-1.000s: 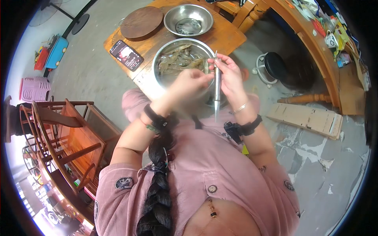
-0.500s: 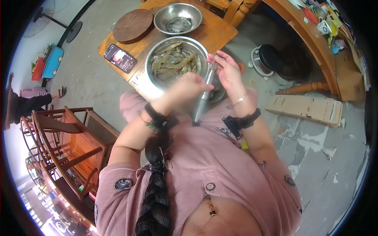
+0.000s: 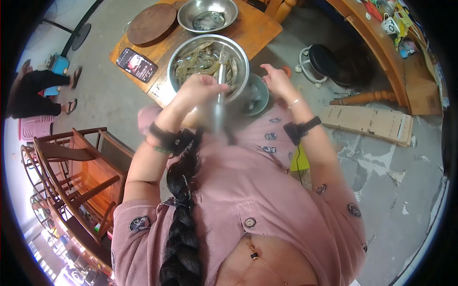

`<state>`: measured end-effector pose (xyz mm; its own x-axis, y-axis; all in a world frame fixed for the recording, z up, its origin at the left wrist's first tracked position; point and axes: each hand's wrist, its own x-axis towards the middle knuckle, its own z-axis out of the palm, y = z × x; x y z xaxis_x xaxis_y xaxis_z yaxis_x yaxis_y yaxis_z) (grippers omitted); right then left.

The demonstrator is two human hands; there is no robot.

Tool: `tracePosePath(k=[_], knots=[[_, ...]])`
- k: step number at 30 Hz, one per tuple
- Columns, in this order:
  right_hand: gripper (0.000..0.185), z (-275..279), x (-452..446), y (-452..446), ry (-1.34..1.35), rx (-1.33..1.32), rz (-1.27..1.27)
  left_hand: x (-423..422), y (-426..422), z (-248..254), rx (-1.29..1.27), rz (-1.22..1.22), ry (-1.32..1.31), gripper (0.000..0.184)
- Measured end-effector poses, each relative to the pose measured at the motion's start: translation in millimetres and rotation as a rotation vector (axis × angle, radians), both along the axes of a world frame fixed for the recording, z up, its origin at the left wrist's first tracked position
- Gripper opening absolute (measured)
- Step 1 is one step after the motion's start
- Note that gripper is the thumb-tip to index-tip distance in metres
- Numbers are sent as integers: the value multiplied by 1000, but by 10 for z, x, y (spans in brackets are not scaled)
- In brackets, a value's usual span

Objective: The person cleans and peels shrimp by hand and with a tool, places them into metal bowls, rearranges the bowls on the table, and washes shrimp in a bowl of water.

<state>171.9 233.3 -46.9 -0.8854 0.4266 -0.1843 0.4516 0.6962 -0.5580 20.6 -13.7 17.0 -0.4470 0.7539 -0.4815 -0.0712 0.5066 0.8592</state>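
My left hand (image 3: 202,89) is closed around a slim silver tool with a narrow tip (image 3: 222,71). The tool is motion-blurred, so I cannot tell its exact kind. Its tip reaches over a metal bowl (image 3: 245,59) that holds grey-brown shrimp (image 3: 202,59). To the right, my right hand (image 3: 277,81) hovers by the rim of a grey-green bucket (image 3: 265,102), thumb and forefinger apart and nothing visible between them. Pale bits (image 3: 255,93) lie inside the bucket.
The wooden table (image 3: 260,31) also carries a second metal bowl (image 3: 229,24), a round chopping board (image 3: 150,25) and a lit phone (image 3: 136,65). A black stool (image 3: 323,59) and a long cardboard box (image 3: 365,125) are at right. Another person's legs (image 3: 40,93) show at far left.
My hands have moved apart: the left moved left with the tool over the shrimp bowl, the right away from the tool's tip. At far left, the other person has stepped further into view.
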Motion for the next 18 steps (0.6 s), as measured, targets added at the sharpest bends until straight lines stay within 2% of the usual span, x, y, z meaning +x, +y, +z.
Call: tracePosePath(k=[2,4,5,11,13,18], knots=[[44,-108,4,34,-17,48,86,-40,-26,-35,31,3,3,28],[45,-76,-46,17,-190,84,134,-72,-50,-16,22,8,12,28],[45,-108,-63,19,-194,83,142,-81,-65,-18,17,5,25,29],[47,-301,-126,96,-200,126,204,-81,-125,-38,36,56,-7,28],[47,-301,-130,75,-146,205,198,-86,-141,-47,23,68,-8,28],[52,-450,-163,93,-38,167,145,-114,-179,-85,19,85,-9,26]])
